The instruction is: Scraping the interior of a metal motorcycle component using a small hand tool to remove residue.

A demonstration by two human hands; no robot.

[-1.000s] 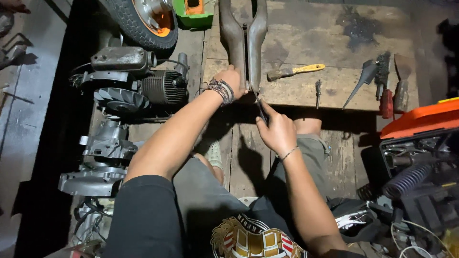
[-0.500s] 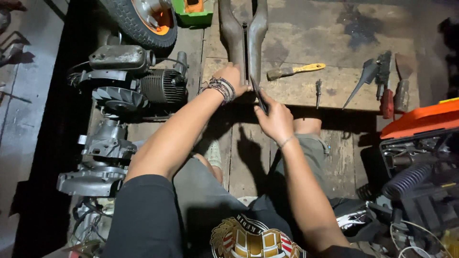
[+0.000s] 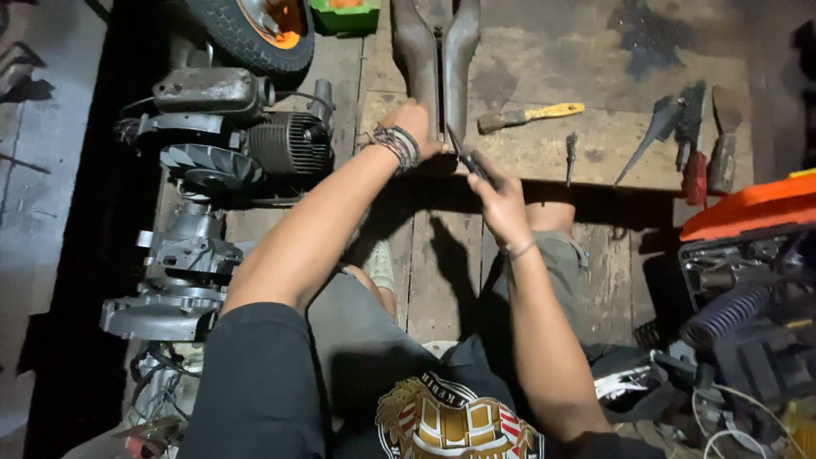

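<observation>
A grey forked metal part (image 3: 438, 51) lies on a raised wooden board (image 3: 544, 149), its two arms running away from me. My left hand (image 3: 416, 127), with braided bands at the wrist, grips the near end of that part. My right hand (image 3: 497, 191) holds a slim dark hand tool (image 3: 463, 153) whose tip points up at the near end of the forked part, right beside my left hand. My knees and grey shorts fill the lower middle of the view.
A small engine with a finned cylinder (image 3: 229, 144) and crankcase parts (image 3: 170, 280) lie left. A tyre (image 3: 246, 30) and green box (image 3: 344, 13) sit beyond. On the board: a yellow-handled tool (image 3: 531, 115), screwdriver (image 3: 571, 153), several tools (image 3: 688, 136). An orange case (image 3: 752, 204) is at right.
My right hand has risen from the board's near edge and brought the tool's tip up against the forked part. My left hand stays on the part.
</observation>
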